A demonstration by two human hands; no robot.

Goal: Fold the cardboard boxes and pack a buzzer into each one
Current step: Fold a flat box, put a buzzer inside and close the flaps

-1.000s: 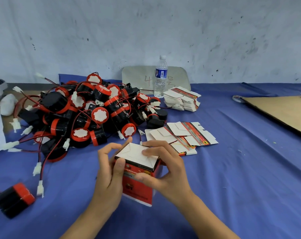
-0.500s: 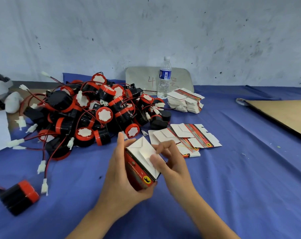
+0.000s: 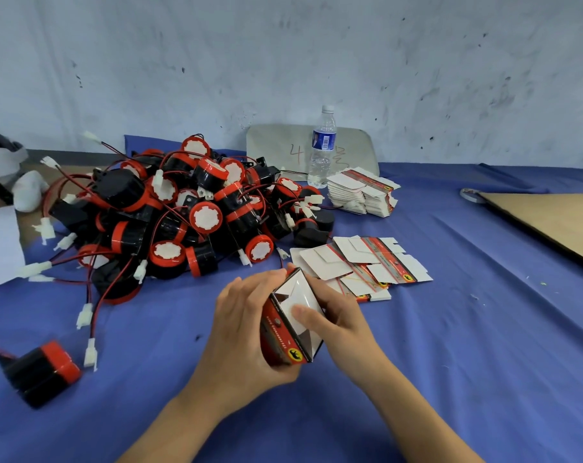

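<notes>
While the left hand [image 3: 246,329] wraps its curled fingers round the glossy red printed side of a small red-and-white cardboard box [image 3: 295,297], the right hand [image 3: 341,325] pinches the opposite side, its thumb flat on the smooth white end flaps, which lie folded over one another with dark gaps at two corners. The box sits tilted between both hands over the matte, creased blue cloth [image 3: 450,362], front and centre. Just beyond lie fanned flat box blanks [image 3: 360,265]; a heap of round black-and-red plastic buzzers [image 3: 189,215], tangled in red wires, rises on the left. Bare cloth stretches rightward to a flat brown cardboard sheet [image 3: 550,222].
</notes>
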